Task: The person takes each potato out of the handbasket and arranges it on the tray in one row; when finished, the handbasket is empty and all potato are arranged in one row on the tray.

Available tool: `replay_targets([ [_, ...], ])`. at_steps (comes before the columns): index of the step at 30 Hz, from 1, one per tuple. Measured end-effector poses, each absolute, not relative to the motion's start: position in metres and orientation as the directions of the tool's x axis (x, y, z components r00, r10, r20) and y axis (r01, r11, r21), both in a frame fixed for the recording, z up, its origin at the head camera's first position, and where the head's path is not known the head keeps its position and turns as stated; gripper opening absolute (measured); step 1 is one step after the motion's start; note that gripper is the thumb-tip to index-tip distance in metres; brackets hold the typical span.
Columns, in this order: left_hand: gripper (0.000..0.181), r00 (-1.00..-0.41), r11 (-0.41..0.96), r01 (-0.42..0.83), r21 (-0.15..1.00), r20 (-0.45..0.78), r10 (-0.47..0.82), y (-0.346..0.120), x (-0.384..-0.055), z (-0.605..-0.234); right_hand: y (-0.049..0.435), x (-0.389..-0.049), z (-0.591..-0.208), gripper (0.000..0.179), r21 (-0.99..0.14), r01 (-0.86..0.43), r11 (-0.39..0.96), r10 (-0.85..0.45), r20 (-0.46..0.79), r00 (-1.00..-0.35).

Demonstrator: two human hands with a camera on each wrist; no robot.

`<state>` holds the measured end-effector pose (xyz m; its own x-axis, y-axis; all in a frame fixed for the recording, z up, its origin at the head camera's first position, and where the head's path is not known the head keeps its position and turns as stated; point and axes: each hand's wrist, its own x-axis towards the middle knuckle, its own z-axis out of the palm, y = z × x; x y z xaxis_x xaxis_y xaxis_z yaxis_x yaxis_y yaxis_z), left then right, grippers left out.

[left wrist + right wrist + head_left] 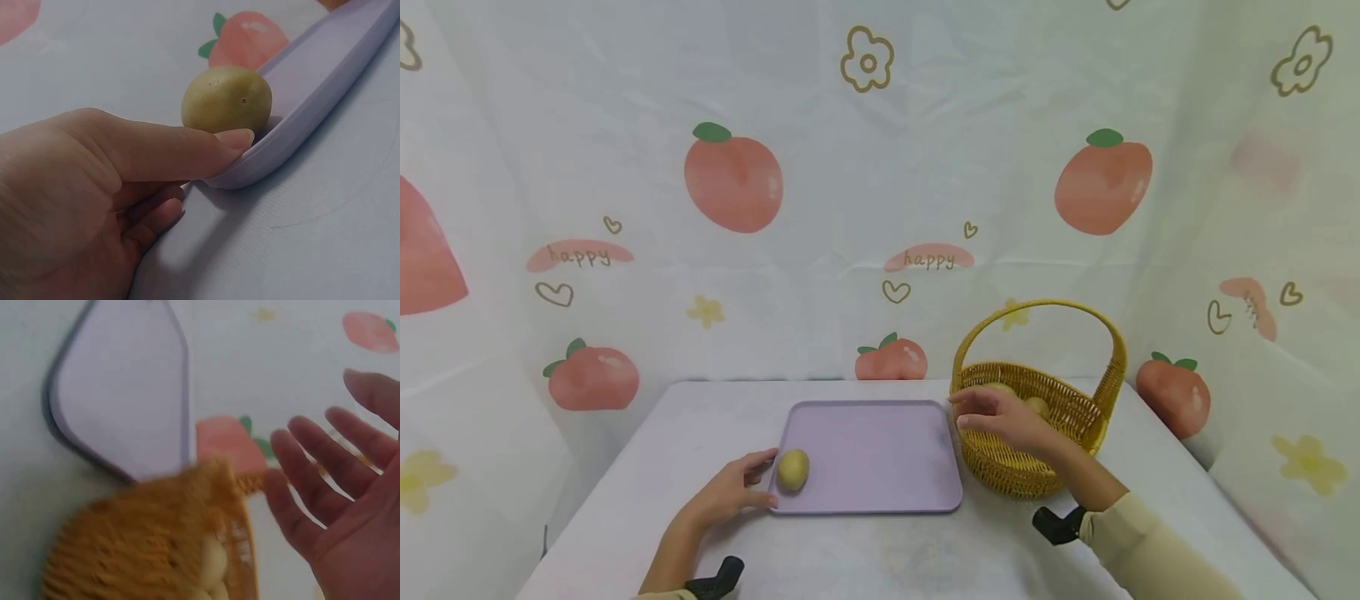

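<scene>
A yellow-brown potato (793, 470) rests at the left end of a pale purple tray (880, 457). My left hand (726, 493) holds the tray's left edge, its thumb on the near corner beside the potato; in the left wrist view the thumb (187, 153) lies along the rim, with the other fingers partly hidden below it. My right hand (1007, 419) is over the left rim of a yellow wicker basket (1015, 479), fingers spread and holding nothing. Inside the basket are potatoes (1037, 407), partly hidden by the hand; pale ones (214, 559) also show in the right wrist view.
The basket's tall arched handle (1048, 303) rises over it at the tray's right. A white cloth covers the table (880, 550). Behind stands a white curtain (820, 208) printed with peaches and flowers.
</scene>
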<state>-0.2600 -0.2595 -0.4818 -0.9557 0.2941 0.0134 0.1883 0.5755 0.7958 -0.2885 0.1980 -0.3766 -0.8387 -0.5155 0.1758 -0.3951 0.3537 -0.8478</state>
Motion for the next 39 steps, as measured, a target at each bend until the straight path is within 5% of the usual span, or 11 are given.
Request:
replay_targets([
  [21,0.085,-0.957,0.572,0.18,0.801,0.007,0.29,-0.259,-0.259,-0.481,0.26,-0.363,-0.374,0.051,-0.838,-0.046,0.543,-0.393,-0.206,-0.896],
  [39,0.083,-0.965,0.581,0.167,0.796,0.011,0.263,-0.255,-0.26,-0.48,0.257,-0.37,-0.405,0.035,-0.682,-0.158,0.714,-0.45,-0.273,-0.851],
])
